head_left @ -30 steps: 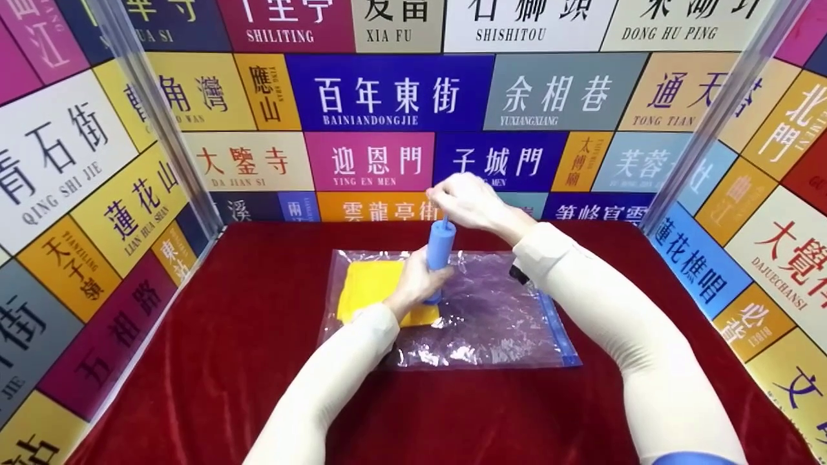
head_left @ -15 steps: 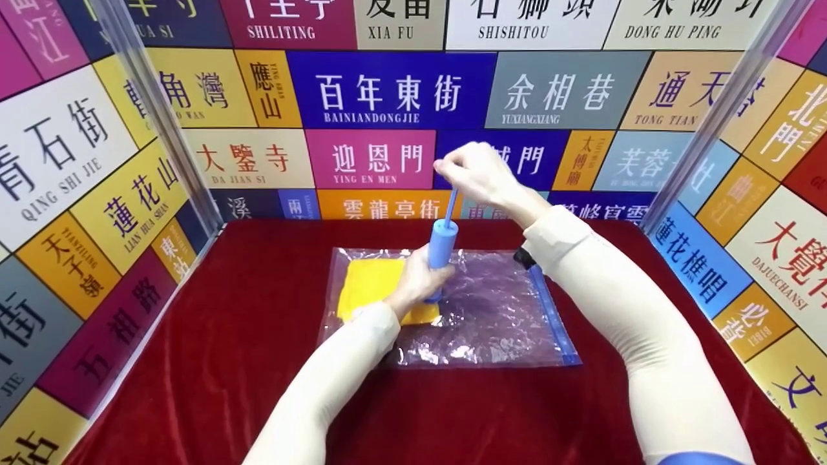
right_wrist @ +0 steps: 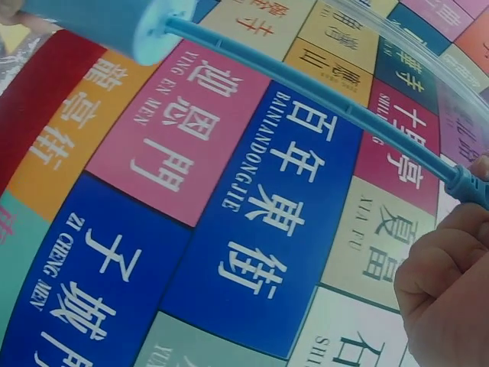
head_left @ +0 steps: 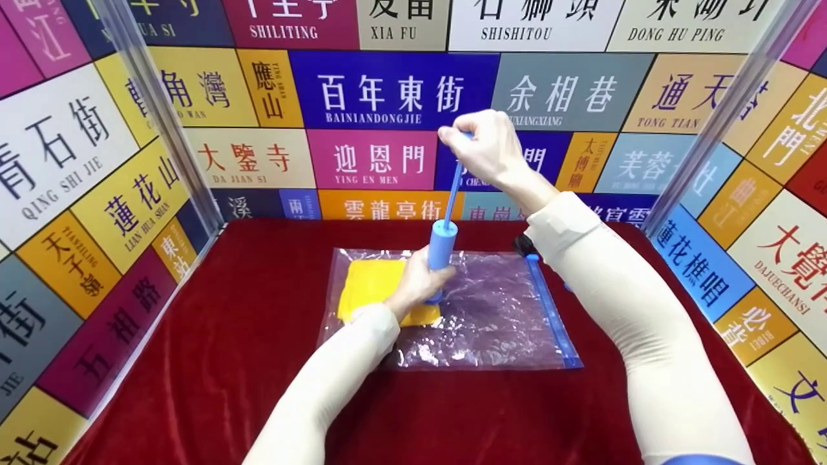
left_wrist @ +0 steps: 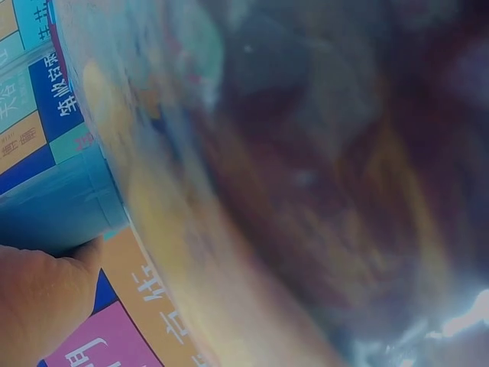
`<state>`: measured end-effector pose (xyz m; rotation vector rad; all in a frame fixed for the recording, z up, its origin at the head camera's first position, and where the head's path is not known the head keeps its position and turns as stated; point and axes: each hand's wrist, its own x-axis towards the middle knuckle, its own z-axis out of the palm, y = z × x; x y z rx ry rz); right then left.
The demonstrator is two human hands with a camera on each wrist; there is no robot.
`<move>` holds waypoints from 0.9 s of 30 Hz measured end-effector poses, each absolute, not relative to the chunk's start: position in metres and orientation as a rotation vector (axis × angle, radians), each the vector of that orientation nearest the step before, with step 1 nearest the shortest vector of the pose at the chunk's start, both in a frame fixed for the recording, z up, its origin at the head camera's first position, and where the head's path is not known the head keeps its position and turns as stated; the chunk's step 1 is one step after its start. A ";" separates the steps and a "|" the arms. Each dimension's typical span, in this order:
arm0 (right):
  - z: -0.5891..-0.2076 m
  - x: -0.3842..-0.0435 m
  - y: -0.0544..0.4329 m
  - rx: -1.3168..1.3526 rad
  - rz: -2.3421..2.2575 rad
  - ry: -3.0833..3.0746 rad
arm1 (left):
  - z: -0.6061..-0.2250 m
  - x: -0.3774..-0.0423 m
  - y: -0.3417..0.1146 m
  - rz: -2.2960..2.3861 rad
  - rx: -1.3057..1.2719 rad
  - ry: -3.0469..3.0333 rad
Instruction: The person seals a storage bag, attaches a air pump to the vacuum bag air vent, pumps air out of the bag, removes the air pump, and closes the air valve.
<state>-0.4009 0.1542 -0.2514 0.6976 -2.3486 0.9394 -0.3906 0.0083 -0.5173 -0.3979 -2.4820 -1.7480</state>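
Note:
A blue hand pump [head_left: 442,244] stands nearly upright on a clear plastic storage bag [head_left: 491,323], a yellow folded cloth [head_left: 368,287] lying inside the bag's left half. My left hand [head_left: 418,283] grips the pump's barrel low down and hides where it meets the bag. Above it, my right hand [head_left: 488,145] holds the handle at the top of the long drawn-out rod [head_left: 454,194]. Fingers of the right hand [right_wrist: 451,283] curl round the handle in the right wrist view. The left wrist view is mostly blurred plastic, with the barrel [left_wrist: 61,202] at its left edge.
Dark red cloth [head_left: 245,361] covers the table. A blue zip strip [head_left: 555,316] runs along the bag's right edge. Walls of coloured sign panels [head_left: 394,90] stand behind and on both sides, with clear corner posts [head_left: 161,116]. A small black object [head_left: 524,245] shows by the right cuff.
My right hand has risen and shifted slightly right, drawing the rod far out of the barrel. The left hand, barrel and bag have stayed in place.

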 end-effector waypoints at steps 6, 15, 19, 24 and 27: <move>-0.238 -0.400 0.152 0.696 1.033 -2.269 | -0.515 -0.390 0.010 -1.813 -0.372 -2.465; -0.232 -0.400 0.145 0.712 0.979 -2.236 | -0.513 -0.391 0.007 -1.835 -0.371 -2.463; -0.232 -0.401 0.139 0.709 0.910 -2.268 | -0.514 -0.391 0.006 -1.852 -0.371 -2.472; -0.238 -0.403 0.135 0.707 0.874 -2.330 | -0.517 -0.390 0.004 -1.842 -0.377 -2.482; -0.242 -0.405 0.134 0.731 0.845 -2.355 | -0.518 -0.390 0.004 -1.813 -0.364 -2.497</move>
